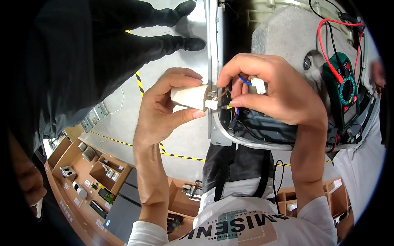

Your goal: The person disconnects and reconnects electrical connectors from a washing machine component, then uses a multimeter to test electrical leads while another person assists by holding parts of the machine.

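The left hand (158, 108) holds a cream cylinder (186, 97), its grip pinching the sides between thumb and fingers. The cylinder lies on its side in the middle, just over the pale metal edge (214, 61) of an open machine, and its wire end points right. At that end a small white plug (211, 104) sits close against it, but I can't tell if it is pushed all the way in. The right hand (283, 90) curls around the wires there, with its thumb by a yellow wire (229, 107) and a finger near a brown wire (222, 96). I can't tell if that grip is pinching a wire or only resting by it. The step in hand looks like working on the wires at the cylinder's end, and the next move seems to call for a steady left hold and a careful right pinch on the plug, not a tug on thin wires. Counting up, there is one cylinder and there are two white plugs, the other being a loose-looking plug (258, 85) by the right fingers. One green meter (344, 90) is on the right, and one big gray block (283, 37) is on the far side. Two dark shoes (193, 44) stand far left. The wires bunch up too much to count.
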Motion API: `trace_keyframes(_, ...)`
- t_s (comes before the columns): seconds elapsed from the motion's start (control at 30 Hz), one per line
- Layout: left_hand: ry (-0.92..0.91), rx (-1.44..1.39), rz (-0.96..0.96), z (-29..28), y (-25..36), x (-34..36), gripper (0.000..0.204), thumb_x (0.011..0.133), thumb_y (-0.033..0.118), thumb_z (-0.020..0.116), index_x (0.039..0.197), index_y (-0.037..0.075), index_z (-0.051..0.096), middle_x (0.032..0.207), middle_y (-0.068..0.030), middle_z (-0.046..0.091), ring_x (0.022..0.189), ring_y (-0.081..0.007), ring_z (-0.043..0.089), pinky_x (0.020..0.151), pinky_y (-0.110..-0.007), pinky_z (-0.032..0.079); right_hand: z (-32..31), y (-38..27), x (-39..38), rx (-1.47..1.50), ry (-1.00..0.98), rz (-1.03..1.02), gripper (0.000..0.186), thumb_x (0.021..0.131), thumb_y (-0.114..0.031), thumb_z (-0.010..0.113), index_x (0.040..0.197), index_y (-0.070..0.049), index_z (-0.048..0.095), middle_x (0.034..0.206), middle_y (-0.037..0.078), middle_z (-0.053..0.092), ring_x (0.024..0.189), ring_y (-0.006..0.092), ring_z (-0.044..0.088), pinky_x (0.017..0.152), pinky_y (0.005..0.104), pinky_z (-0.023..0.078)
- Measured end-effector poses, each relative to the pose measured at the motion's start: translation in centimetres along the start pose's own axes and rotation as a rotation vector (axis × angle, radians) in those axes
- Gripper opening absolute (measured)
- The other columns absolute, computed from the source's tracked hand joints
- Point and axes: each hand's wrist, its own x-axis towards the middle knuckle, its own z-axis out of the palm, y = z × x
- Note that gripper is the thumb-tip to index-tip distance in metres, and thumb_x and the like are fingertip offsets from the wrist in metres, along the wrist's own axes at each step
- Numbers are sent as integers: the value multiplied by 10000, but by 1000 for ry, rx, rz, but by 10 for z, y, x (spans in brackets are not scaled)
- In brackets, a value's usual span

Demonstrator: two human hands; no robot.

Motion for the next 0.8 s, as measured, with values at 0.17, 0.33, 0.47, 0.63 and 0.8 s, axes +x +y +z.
trace_keyframes(0.17, 1, -143, 17, 1, -16, 4, 502, 604, -41, 835, 1052, 70, 637, 1165, -102, 565, 1088, -197, 561, 905, -321, 470, 3, 11, 0, -173, 47, -100, 136, 763, 33, 656, 897, 16, 641, 879, 90, 632, 774, 198, 616, 682, 297, 483)
trace_keyframes(0.33, -9, -283, 6, -6, -29, 5, 522, 591, -26, 842, 1052, 85, 624, 1162, -123, 565, 1078, -220, 578, 875, -312, 507, 10, 13, 2, -217, 117, -198, 87, 769, 24, 660, 853, 10, 645, 853, 96, 619, 767, 232, 614, 675, 306, 479)
trace_keyframes(0.47, -65, -458, -18, -8, -44, 6, 524, 639, 77, 856, 1091, 104, 593, 1107, -135, 563, 1022, -208, 596, 850, -296, 521, 18, 15, 3, -181, 161, -186, 137, 751, 38, 676, 877, 8, 631, 837, 92, 613, 760, 230, 611, 669, 304, 477)
trace_keyframes(0.63, -16, -564, -57, -3, -48, 4, 558, 690, 141, 851, 1154, 118, 542, 1141, -141, 512, 992, -196, 584, 833, -278, 505, 16, 13, 2, -9, 157, -70, 238, 767, 83, 619, 991, 10, 585, 921, 88, 618, 806, 169, 623, 709, 289, 487)
trace_keyframes(0.8, -49, -595, -81, -8, -54, 4, 558, 706, 180, 846, 1159, 98, 531, 1144, -137, 499, 989, -189, 567, 841, -281, 480, 7, 9, -1, 50, 184, 11, 261, 807, 98, 530, 1057, 28, 559, 1017, 111, 614, 904, 157, 640, 787, 275, 508)
